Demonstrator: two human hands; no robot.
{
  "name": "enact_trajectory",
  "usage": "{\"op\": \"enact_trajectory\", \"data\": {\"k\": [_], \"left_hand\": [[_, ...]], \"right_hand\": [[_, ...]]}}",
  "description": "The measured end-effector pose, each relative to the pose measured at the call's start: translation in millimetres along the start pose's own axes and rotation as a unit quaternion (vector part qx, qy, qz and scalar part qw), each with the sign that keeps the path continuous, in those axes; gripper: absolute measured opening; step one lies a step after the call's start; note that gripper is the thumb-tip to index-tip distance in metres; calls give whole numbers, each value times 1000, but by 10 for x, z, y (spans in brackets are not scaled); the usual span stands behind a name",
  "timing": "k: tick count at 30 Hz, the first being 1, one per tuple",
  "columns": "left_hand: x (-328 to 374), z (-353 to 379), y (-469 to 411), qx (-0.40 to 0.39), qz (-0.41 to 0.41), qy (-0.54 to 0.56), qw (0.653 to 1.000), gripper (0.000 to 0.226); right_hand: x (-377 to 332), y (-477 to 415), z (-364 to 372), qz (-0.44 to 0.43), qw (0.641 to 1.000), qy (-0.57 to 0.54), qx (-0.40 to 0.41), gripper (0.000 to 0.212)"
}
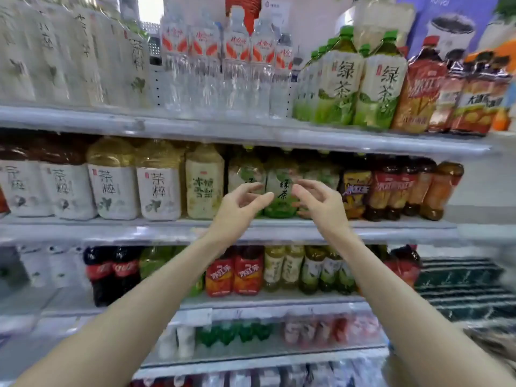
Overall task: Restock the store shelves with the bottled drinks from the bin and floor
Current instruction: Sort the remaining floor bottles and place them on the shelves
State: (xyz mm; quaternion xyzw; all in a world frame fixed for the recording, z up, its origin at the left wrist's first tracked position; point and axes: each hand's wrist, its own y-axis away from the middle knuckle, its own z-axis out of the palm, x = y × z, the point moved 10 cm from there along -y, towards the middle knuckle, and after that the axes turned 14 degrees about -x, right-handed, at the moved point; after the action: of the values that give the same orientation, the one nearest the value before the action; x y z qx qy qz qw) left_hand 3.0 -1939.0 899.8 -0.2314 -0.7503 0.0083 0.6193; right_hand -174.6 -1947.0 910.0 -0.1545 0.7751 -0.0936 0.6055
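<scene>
Both arms reach forward to the middle shelf point(111, 229), and the green tea bottle point(280, 198) stands upright on it, seen in the gap between the two hands. The left hand point(237, 203) is just left of the bottle, palm turned inward, its fingers point(251, 187) loosely curved and the thumb pointing toward the label. The right hand point(321, 202) is just right of the bottle, its fingers point(304, 185) curved the same way toward the label's right edge. Neither hand wraps the bottle; both look slack and hold nothing, and the blur hides whether any fingertip touches the plastic. The bottle sits in the front row, with another green-labelled bottle point(245, 174) touching or just beside it on the left and a pale yellow bottle point(204, 185) further left. On its right stands a dark bottle with a yellow label point(356, 188). On the top shelf stand water bottles point(234, 65) and large green tea bottles point(340, 88). The shelf below the hands carries red tea bottles point(234, 272) and cola point(111, 272).
</scene>
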Motion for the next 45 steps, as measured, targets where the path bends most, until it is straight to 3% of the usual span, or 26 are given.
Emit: {"op": "enact_trajectory", "data": {"k": [7, 11, 20, 24, 28, 33, 37, 40, 45], "left_hand": [[-1331, 638, 621, -33, -100, 66, 992, 18], [-2267, 1032, 1038, -59, -186, 87, 977, 26], [-4500, 2106, 2355, -91, -378, 127, 913, 27], [-5437, 2482, 3063, -72, -436, 134, 887, 30], [-6225, 2770, 3770, -60, -497, 127, 856, 25], [-6986, 3058, 4555, -49, -549, 115, 827, 16], [-7495, 3242, 5102, -48, -581, 129, 802, 23], [-7813, 3292, 5407, -39, -597, 115, 793, 21], [-8183, 3377, 5685, -24, -615, 107, 780, 21]], "right_hand": [[1433, 900, 237, 131, 991, 1, -23, 29], [2442, 1480, 342, 221, 975, -12, -23, 24], [4722, 3177, 594, 396, 918, -27, -14, 9], [5686, 3995, 836, 469, 882, -36, -33, 23], [6479, 4744, 1148, 516, 854, -42, -51, 12], [7327, 5553, 1544, 554, 828, -26, -87, 26], [7880, 6038, 1863, 578, 808, -29, -112, 35], [8223, 6256, 2064, 568, 813, -2, -127, 34], [8579, 6423, 2243, 564, 815, 27, -128, 55]]}}
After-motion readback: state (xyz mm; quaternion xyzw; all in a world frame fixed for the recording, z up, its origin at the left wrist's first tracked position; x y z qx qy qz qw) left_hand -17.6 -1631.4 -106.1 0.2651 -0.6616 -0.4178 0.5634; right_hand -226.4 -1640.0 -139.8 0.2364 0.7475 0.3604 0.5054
